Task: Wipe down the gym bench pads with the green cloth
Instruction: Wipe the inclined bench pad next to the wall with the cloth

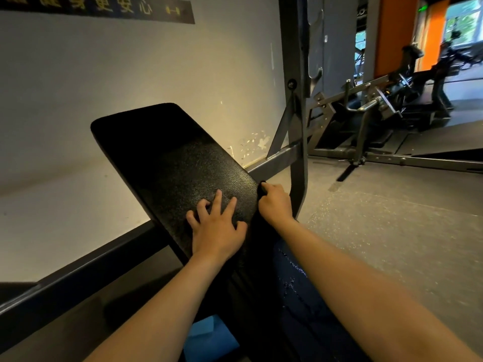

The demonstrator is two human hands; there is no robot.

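**Bench pad wipe-down, view from my own head**

Closest to me, both bare forearms reach forward. Between them sits something blue [209, 335] low down, plus a patch of dark blue fabric [295, 283] with little shiny specks under my right arm. Can't tell what either one is, tbh.

My left hand [218, 231] lies palm down on the near end of the black bench pad [167, 152], fingers spread wide and pressing on the pebbly surface, one finger bent a bit. It's holding nothing.

My right hand [275, 203] is just beside it at the pad's right edge, curled into a fist with the knuckles up. A dark scrap [262, 184] pokes out at the top of that fist, touching the pad's edge. It looks black in this light, so I can't say whether it's the green cloth.

The pad tilts up and away from me toward the left, its far end in deep shadow with rounded corners.

Just right of my fist a grey steel upright [298, 100] rises, with a crossbar running behind the pad. Speckled rubber floor [392, 231] spreads to the right.

Behind the pad is a pale wall [130, 74] with scuffed paint low down, a dark skirting strip [78, 278] along its foot, and a dark banner [104, 6] with yellow characters up top.

Way back right stand another machine [392, 100], an orange pillar [394, 30] and a bright window [462, 19].
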